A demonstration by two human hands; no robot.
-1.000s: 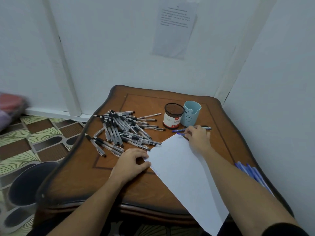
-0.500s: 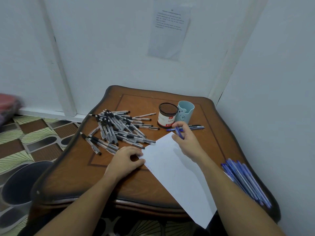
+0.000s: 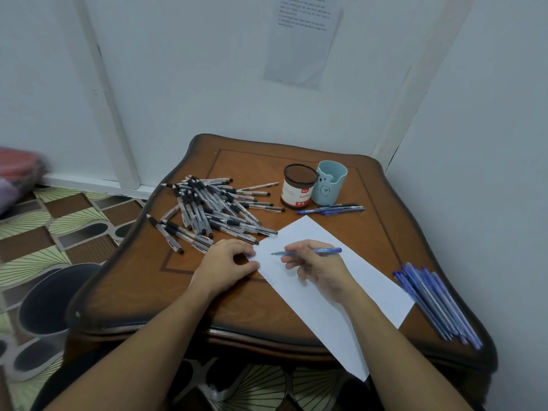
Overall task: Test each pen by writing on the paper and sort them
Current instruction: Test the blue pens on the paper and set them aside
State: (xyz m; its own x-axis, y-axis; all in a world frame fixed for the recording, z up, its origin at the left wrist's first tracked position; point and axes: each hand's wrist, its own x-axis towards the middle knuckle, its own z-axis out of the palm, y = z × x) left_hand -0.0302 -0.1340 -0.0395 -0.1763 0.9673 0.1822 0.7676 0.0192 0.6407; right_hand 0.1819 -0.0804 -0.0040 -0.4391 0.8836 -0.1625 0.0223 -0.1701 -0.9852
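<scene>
Wooden surface, centre frame: left hand, loosely curled, rests on the paper at its left edge, likely to stop it sliding; right hand pinches a blue pen in a writing grip, tip near the sheet.

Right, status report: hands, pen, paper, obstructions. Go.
Right hand grips blue plastic pen, tip over white paper sheet. Left hand rests on sheet's left edge. Nothing blocks writing spot; pile of black-grip pens lies beside sheet.
</scene>
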